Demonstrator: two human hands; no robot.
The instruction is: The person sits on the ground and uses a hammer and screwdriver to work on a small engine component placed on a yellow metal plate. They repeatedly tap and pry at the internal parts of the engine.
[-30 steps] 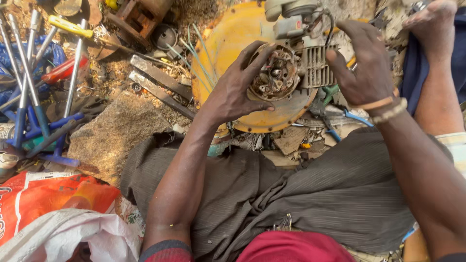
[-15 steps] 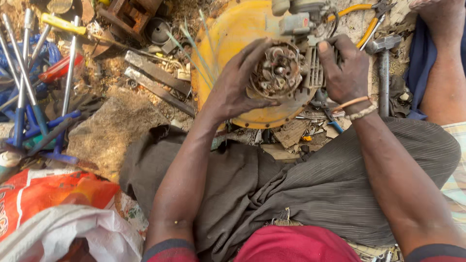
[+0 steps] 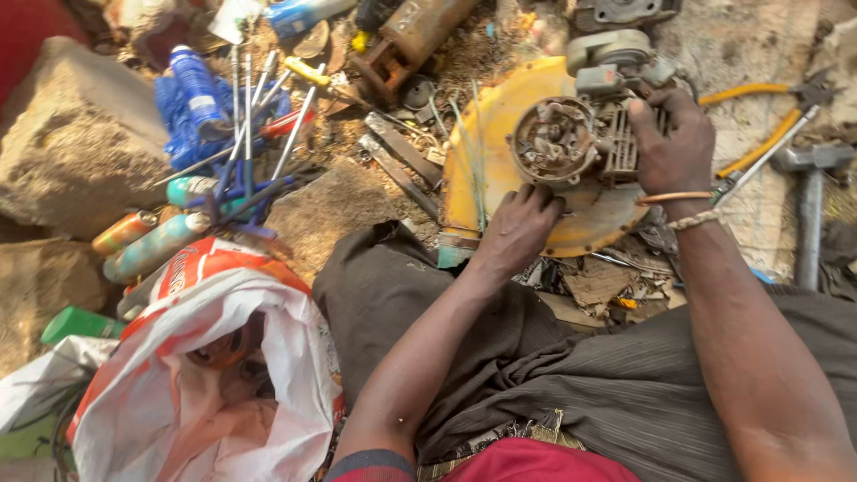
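Head view, looking down over my lap onto the littered ground. My left hand (image 3: 518, 228) has slid off the rusty rotor (image 3: 553, 141) it cupped half a second ago; it now rests below it, fingers curled loosely against the yellow housing (image 3: 486, 152), gripping nothing that I can see. My right hand (image 3: 671, 143) stays closed over the grey finned block (image 3: 620, 147) just right of the rotor, much as before, thumb and fingers wrapped around it. The rotor face, previously covered, is now fully exposed, so I judge the assembly is steadied by the right hand alone, with the left free. The housing lies flat on the ground in front of my knees. The view has also swung left: screwdrivers (image 3: 254, 125) and a red-and-white bag (image 3: 214, 357) now show to the left, yellow pliers (image 3: 759, 116) and a hammer (image 3: 811, 192) to the right.
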